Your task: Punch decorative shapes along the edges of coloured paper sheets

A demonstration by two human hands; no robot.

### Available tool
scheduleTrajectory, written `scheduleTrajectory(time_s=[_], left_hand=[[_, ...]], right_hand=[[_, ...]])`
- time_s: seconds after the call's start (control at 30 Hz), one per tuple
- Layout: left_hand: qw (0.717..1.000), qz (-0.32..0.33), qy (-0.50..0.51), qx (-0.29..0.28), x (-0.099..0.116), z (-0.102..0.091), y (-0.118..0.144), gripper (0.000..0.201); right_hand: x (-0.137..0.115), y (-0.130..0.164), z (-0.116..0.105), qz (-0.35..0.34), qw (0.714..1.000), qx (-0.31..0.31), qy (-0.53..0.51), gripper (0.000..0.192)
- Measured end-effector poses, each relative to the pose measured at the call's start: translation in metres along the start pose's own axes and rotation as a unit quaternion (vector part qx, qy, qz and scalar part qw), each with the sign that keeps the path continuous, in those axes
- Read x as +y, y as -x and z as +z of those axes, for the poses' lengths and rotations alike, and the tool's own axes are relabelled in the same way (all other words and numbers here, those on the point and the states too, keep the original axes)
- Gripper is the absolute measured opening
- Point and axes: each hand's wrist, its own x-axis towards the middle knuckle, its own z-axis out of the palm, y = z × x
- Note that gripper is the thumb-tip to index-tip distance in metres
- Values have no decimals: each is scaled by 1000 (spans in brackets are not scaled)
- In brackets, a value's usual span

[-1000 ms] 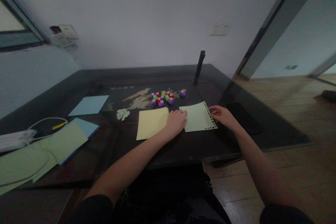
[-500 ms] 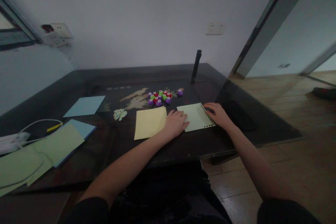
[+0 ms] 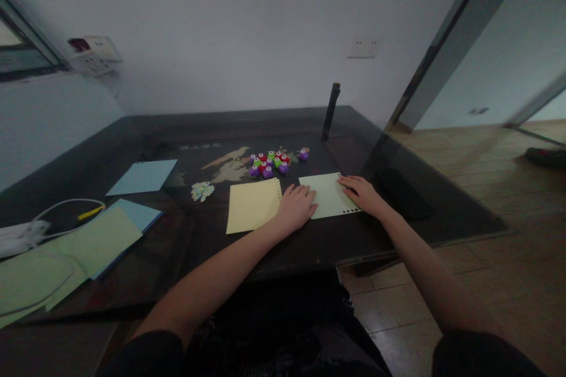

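Note:
Side by side on the dark table (image 3: pixel 212 283) lie a yellow punched sheet (image 3: pixel 253 206) and a pale green punched sheet (image 3: pixel 327 193). My left hand (image 3: pixel 296 206) rests flat across the gap between them, its fingers stretched over the green sheet's left edge and near the yellow one's holes. On the green sheet's right, punched edge lies my right hand (image 3: pixel 361 194), fingers extended and slightly apart, covering some of the holes. Beyond the sheets is a cluster of small purple, red and green toys with eye-like white dots (image 3: pixel 269 164); one purple toy (image 3: pixel 303 154) sits apart.
Small pale pieces (image 3: pixel 202 191) form a pile left of the yellow sheet. Blue paper (image 3: pixel 144 178), green sheets (image 3: pixel 101 241), a white cable (image 3: pixel 66 203) and a yellow pen-like item (image 3: pixel 91 212) lie at left. A black upright post (image 3: pixel 331 112) and a flat black object (image 3: pixel 402 193) are at right.
My right hand has shifted slightly left onto the green sheet's punched edge, its fingers now flatter. The left hand and the yellow sheet stay almost in place.

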Motion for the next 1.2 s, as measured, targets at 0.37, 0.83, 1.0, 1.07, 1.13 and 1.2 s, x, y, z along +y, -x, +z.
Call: scheduleTrajectory(time_s=[0.37,0.83,1.0,1.07,1.13,1.2], left_hand=[[1000,-3,13,6,-2,-1,-1,37],[1000,-3,7,3,-2,1,-1,36],[1000,-3,3,5,-2,4,-1,35],[1000,-7,3,3,-2,5,-1,35],[1000,-8,6,0,-1,4,-2,35],[1000,-6,16,0,-1,-2,-4,37]], right_hand=[[-5,1,-8,2,1000,7,-11,37],[-6,0,-6,1,1000,-9,20,37],[-4,0,-4,7,1000,-10,14,37],[-4,0,-4,9,1000,-11,9,37],[-3,0,-4,8,1000,-9,4,37],[-5,0,-6,8,1000,2,-4,37]])
